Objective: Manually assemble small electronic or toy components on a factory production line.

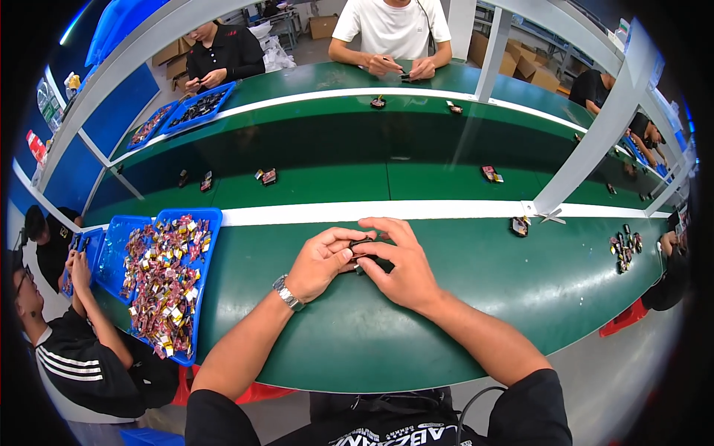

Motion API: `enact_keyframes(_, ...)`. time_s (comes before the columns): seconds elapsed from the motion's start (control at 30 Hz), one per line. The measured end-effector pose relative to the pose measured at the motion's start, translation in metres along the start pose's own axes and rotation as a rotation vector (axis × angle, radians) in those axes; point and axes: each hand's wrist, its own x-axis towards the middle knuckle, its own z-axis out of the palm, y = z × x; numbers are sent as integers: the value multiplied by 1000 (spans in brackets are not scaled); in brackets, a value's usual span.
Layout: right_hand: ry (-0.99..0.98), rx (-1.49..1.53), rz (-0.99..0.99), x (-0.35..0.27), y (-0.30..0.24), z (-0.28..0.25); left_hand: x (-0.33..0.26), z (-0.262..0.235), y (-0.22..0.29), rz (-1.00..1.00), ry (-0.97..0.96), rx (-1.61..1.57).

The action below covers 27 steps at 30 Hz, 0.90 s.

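Observation:
My left hand (pixel 318 264), with a metal-banded watch (pixel 287 293) at its wrist, pinches a small black part (pixel 361 242) over the green table. From the other side my right hand (pixel 402 266) closes on the same part, thumb and fingers bent around it. The fingers cover much of it, so its exact kind is hidden; a thin reddish strand shows between the hands. To the left, a blue tray (pixel 205 297) holds a heap of small parts with reddish wires and white and yellow pieces.
A white rail (pixel 312 213) divides my table from a green conveyor belt (pixel 327 178) carrying scattered small parts. A grey post (pixel 587 126) rises at right. A cluster of parts (pixel 625 247) lies far right. Co-workers sit across and at both sides; blue trays (pixel 199 108) stand at far left.

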Motion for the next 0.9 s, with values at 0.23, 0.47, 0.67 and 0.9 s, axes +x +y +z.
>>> enact_keyframes(0.23,-69,124,102,0,0,0,-1,13,0,8,102,43)
enact_keyframes(0.47,109,-28,-79,5,5,0,1,17,5,-37,86,49)
enact_keyframes(0.67,181,-108,-107,5,5,6,1,18,6,-62,94,51)
enact_keyframes(0.9,159,-60,39,3,6,9,1,21,8,-50,87,49)
